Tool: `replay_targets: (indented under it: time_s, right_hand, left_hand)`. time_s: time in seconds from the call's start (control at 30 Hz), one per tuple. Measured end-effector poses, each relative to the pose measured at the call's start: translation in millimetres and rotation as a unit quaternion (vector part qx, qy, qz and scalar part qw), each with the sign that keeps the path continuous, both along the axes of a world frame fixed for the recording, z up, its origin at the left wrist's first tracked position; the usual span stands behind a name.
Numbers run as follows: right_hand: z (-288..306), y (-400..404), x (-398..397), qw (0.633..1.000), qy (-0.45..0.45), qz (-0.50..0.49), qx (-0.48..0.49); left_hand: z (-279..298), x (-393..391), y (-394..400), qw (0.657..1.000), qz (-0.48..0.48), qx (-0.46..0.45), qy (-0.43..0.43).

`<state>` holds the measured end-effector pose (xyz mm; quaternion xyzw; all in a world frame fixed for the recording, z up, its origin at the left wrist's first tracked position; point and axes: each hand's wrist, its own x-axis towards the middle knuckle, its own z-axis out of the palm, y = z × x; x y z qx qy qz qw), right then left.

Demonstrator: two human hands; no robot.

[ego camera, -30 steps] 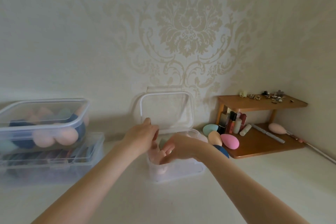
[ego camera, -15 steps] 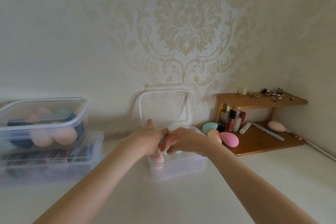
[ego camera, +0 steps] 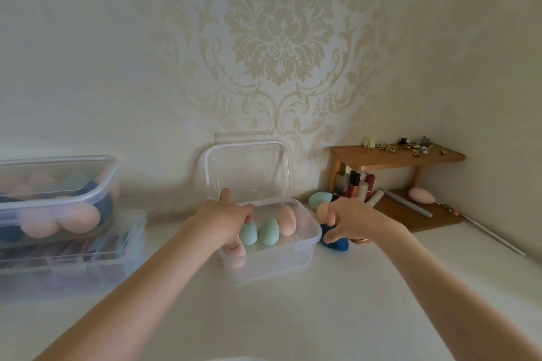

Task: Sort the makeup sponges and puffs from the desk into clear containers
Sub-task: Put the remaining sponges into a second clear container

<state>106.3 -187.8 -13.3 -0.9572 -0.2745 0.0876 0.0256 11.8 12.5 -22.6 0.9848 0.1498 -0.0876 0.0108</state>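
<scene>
An open clear container (ego camera: 272,265) stands mid-desk with its lid (ego camera: 249,170) leaning on the wall behind it. Inside stand two teal sponges (ego camera: 268,231), a peach sponge (ego camera: 286,221) and a pink one (ego camera: 236,253) low on the left. My left hand (ego camera: 225,218) hooks its fingers over the container's left rim and touches the left teal sponge, with the thumb raised. My right hand (ego camera: 353,221) is just right of the container. Its thumb and fingers curl round a dark blue sponge (ego camera: 338,245) on the desk. A peach sponge (ego camera: 322,209) and a teal one (ego camera: 319,199) lie behind it.
Two lidded clear containers are stacked at the left; the upper (ego camera: 58,182) holds several sponges and the lower (ego camera: 73,261) holds flat puffs. A two-level wooden shelf (ego camera: 393,157) in the right corner carries cosmetics, small trinkets and a pink sponge (ego camera: 421,195). White desk stretches in front.
My right hand has left the container and moved right onto the dark blue sponge. The left hand stays at the container's left rim. The sponges inside now show.
</scene>
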Motion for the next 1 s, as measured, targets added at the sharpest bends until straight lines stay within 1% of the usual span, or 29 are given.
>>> replay_targets:
  time_s: [0.07, 0.13, 0.2, 0.23, 0.27, 0.3, 0.33, 0.4, 0.47, 0.53, 0.6, 0.67, 0.77, 0.8, 0.87, 0.93, 1.0]
  right_hand:
    - [-11.7, -5.8, 1.4, 0.999, 0.005, -0.007, 0.039]
    - [-12.5, -9.1, 9.3, 0.996, 0.004, -0.044, 0.08]
    - [0.0, -7.9, 14.1, 0.987, -0.024, -0.064, 0.146]
    - [9.2, -4.7, 13.2, 0.978, -0.022, -0.065, 0.198]
    - [19.0, 0.0, 8.8, 0.964, 0.005, -0.055, 0.258]
    - [26.9, 6.7, 2.7, 0.949, 0.052, -0.034, 0.31]
    - [32.3, 14.4, -5.9, 0.938, 0.1, -0.006, 0.331]
    - [29.1, 32.2, -20.5, 0.945, 0.16, 0.05, 0.282]
    - [13.1, 49.0, -28.2, 0.955, 0.181, 0.077, 0.22]
    - [-3.0, 62.5, -29.7, 0.969, 0.144, 0.099, 0.175]
    - [-12.2, 71.2, -30.5, 0.982, 0.074, 0.112, 0.133]
    - [-16.6, 77.7, -32.8, 0.986, 0.033, 0.115, 0.114]
    - [-19.8, 84.2, -34.2, 0.99, -0.006, 0.117, 0.082]
    - [-19.9, 85.8, -34.4, 0.99, -0.013, 0.116, 0.075]
    - [-20.5, 87.8, -34.8, 0.989, -0.015, 0.132, 0.069]
    - [-20.3, 85.9, -32.6, 0.986, 0.014, 0.147, 0.074]
    - [-11.6, 77.2, -26.0, 0.976, 0.112, 0.128, 0.138]
  left_hand:
    - [0.3, -1.4, 1.8, 1.0, 0.001, 0.0, 0.001]
    - [1.7, -2.9, 2.3, 1.0, -0.001, -0.001, 0.002]
    - [2.0, -3.9, 3.1, 1.0, -0.005, -0.003, 0.0]
    - [2.2, -4.0, 3.4, 1.0, -0.006, -0.005, -0.002]
    - [2.0, -3.8, 3.4, 1.0, -0.007, -0.007, -0.002]
    - [2.1, -3.3, 3.2, 1.0, -0.007, -0.008, -0.003]
    - [1.7, -2.5, 2.9, 1.0, -0.007, -0.008, -0.001]
    - [2.3, -1.9, 2.1, 1.0, -0.005, -0.005, 0.003]
    - [3.2, -2.6, 2.1, 1.0, -0.008, 0.003, 0.005]
    - [3.9, -4.2, 3.3, 1.0, -0.013, -0.001, 0.004]
    - [4.4, -5.4, 4.7, 1.0, -0.019, -0.017, 0.0]
    - [6.6, -5.6, 7.1, 0.999, -0.021, -0.037, 0.0]
    - [12.7, -2.7, 5.2, 0.997, -0.007, -0.079, 0.007]
    - [13.6, -1.1, 2.8, 0.997, -0.001, -0.077, 0.006]
    - [10.2, 2.6, -3.4, 0.999, 0.009, -0.044, -0.008]
    - [4.5, 5.2, -9.5, 1.0, 0.016, -0.002, -0.023]
    - [1.2, 7.2, -11.2, 0.999, 0.018, 0.021, -0.023]
